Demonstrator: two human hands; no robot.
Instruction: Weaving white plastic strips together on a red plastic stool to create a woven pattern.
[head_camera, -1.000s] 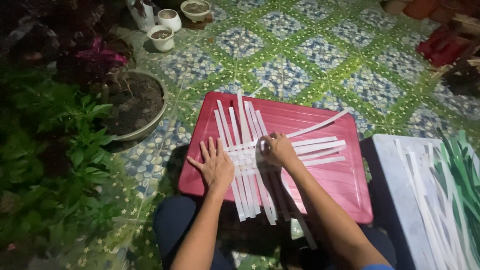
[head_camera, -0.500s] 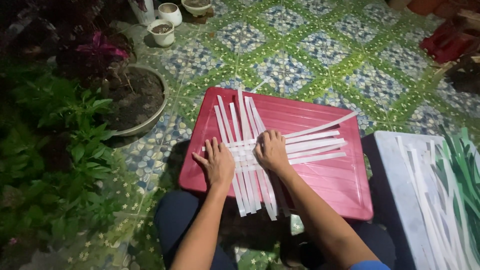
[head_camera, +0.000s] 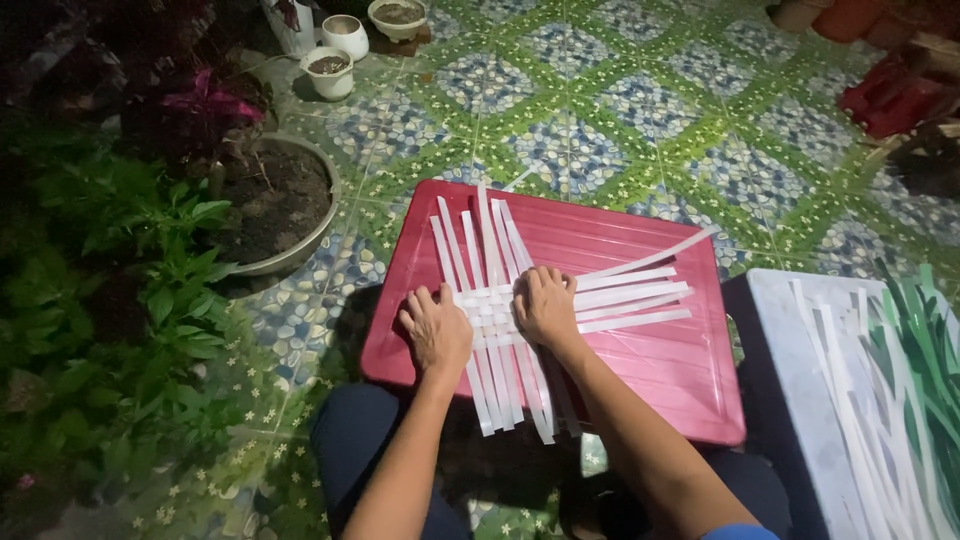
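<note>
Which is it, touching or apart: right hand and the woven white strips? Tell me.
Touching. The head view shows the right hand pressed flat on the woven white strips, no gap.

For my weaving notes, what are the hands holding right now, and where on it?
Nothing is lifted: left hand and right hand press flat on the woven centre of the white strips.

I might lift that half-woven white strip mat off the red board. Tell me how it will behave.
Likely floppy: the white strips are thin, flat and overhang the red board. Probably light. The loose ends may slide apart, since both hands press the crossing.
</note>
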